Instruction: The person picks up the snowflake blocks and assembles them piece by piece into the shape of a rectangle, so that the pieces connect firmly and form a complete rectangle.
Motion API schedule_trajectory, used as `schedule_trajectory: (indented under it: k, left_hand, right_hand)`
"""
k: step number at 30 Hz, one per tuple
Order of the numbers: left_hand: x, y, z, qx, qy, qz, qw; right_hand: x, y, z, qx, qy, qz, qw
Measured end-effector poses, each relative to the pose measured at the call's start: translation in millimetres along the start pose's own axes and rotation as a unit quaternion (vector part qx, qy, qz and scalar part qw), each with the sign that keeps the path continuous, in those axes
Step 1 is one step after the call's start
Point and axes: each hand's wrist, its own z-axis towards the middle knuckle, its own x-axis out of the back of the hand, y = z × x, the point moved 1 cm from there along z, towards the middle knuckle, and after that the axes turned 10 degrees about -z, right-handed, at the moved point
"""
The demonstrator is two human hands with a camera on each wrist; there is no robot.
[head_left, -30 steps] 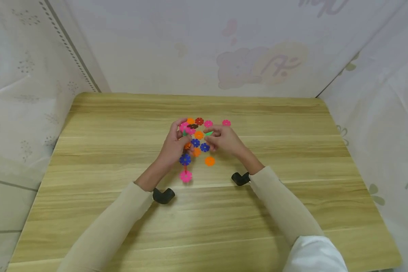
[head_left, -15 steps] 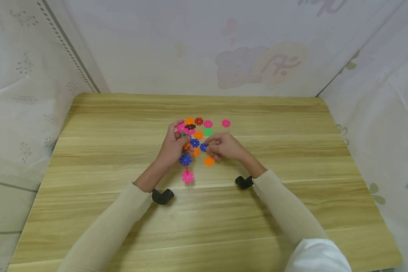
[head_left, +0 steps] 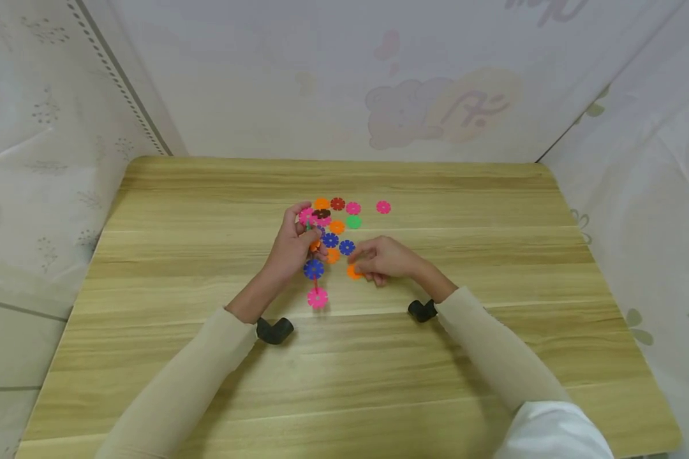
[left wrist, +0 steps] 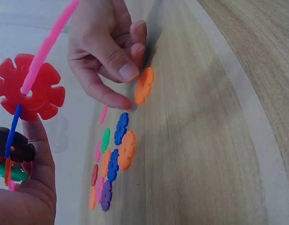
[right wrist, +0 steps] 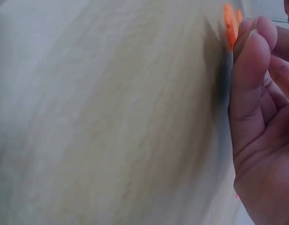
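Note:
My left hand [head_left: 293,247] grips a chain of interlocked notched plastic discs. From its near end hangs a pink disc [head_left: 317,298], joined through a red one seen edge-on to a blue disc [head_left: 313,269]. In the left wrist view, the chain's red disc [left wrist: 36,89] faces the camera, and a dark disc [left wrist: 22,149] and a green one sit close to the left hand [left wrist: 36,187]. Over an orange disc [left wrist: 144,86] on the table, my right hand [head_left: 387,258] has its thumb and forefinger apart. Whether the fingertips touch this disc is unclear.
Several loose discs lie on the wooden table [head_left: 494,255] beyond and between the hands, among them a green disc [head_left: 353,222], a blue disc [head_left: 347,247] and a red disc [head_left: 337,204]. A pink disc [head_left: 383,207] lies apart at the right. Patterned walls stand around the table.
My right hand has let go of the green disc, leaving it flat on the table, and moved nearer, past the blue disc to the orange one. The left hand has barely shifted.

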Motion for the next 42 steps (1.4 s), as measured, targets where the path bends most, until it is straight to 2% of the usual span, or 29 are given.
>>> schedule_trajectory:
  k: [11, 18, 29, 37, 42]
  left_hand:
    - [-1.8, 0.3, 0.3, 0.01, 0.003, 0.001, 0.9999]
    - [-1.9, -0.1, 0.3, 0.003, 0.003, 0.009, 0.9999]
    - [-4.0, -0.4, -2.3, 0.017, 0.007, 0.011, 0.9998]
    - [-4.2, -1.0, -2.7, 0.013, 0.002, 0.011, 0.9999]
    - [-5.2, -1.8, -2.9, 0.006, 0.005, 0.035, 0.9994]
  right_hand:
    - [1.3, 0.1, -1.8, -0.001, -0.036, -0.033, 0.999]
    - [1.9, -3.6, -0.7, -0.008, -0.033, -0.064, 0.997]
    - [4.9, -4.4, -4.4, -0.014, -0.021, -0.081, 0.996]
    - [9.2, 0.3, -4.1, -0.004, -0.004, -0.044, 0.999]
    - [14.6, -0.4, -4.5, 0.011, 0.021, -0.004, 1.0]
